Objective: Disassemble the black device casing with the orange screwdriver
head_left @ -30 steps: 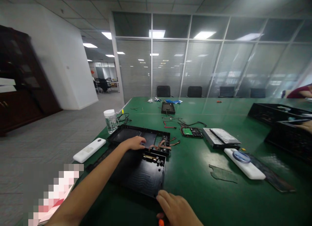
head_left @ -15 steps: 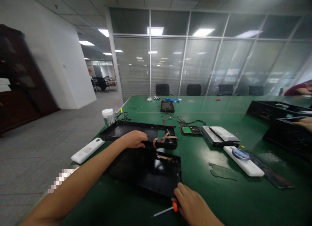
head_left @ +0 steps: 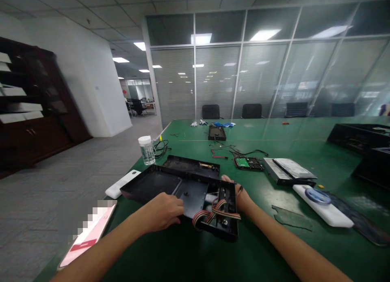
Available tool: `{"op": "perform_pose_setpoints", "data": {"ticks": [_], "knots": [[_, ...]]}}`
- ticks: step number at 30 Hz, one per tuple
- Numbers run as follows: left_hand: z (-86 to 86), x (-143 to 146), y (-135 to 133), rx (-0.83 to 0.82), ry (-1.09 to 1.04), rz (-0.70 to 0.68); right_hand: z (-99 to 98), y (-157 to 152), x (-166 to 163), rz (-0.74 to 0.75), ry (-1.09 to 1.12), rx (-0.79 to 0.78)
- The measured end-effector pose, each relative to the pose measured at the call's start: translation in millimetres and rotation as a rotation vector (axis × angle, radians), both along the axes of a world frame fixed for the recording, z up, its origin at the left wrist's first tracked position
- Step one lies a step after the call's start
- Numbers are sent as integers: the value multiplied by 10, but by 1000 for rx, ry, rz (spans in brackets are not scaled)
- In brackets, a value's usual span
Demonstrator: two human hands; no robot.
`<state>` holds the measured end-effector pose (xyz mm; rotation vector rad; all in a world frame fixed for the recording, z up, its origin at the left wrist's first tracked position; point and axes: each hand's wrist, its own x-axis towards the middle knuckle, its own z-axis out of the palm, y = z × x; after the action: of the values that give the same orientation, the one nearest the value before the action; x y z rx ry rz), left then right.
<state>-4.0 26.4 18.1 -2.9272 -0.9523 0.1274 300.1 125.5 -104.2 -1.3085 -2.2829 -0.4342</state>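
Note:
My left hand (head_left: 166,211) grips the near edge of a shallow black plastic casing (head_left: 190,196), tilted above the table. Striped ribbon cable (head_left: 213,213) loops out of the casing's right end, over its near wall. My right hand (head_left: 241,197) is just beyond that end, partly hidden by it. Its fingers are curled, and a small dark piece shows by them; I cannot make out what it is. Behind the casing lies a second black tray (head_left: 190,165) with a brass-coloured strip inside, close to my right fingertips. No screwdriver shows clearly.
A lidded clear jar (head_left: 148,152) and a white device (head_left: 122,184) are at left, with a pink-and-white item (head_left: 87,237) nearer. To the right are a green circuit board (head_left: 243,163), a silver drive box (head_left: 288,171), a white device (head_left: 323,207) and large black cases (head_left: 359,138).
The casing with the ribbon cable has come nearer to me, in my left hand. The other tray has gone to the far side of it. My right hand has moved forward; its orange-handled screwdriver no longer shows clearly.

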Motion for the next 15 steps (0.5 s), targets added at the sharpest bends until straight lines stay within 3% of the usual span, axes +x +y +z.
{"op": "perform_pose_setpoints", "data": {"ticks": [4,6,11,15], "knots": [[-297,-64,-55,-59,15,27,9,124,467,-410,-151,-196],[-402,-87,-55,-75,33,52,47,177,640,-519,-155,-251],[-373,-156,141,-201,95,239,143,203,604,-452,42,-333],[-287,-23,581,-378,9,200,202,61,234,-382,89,-377]]}}
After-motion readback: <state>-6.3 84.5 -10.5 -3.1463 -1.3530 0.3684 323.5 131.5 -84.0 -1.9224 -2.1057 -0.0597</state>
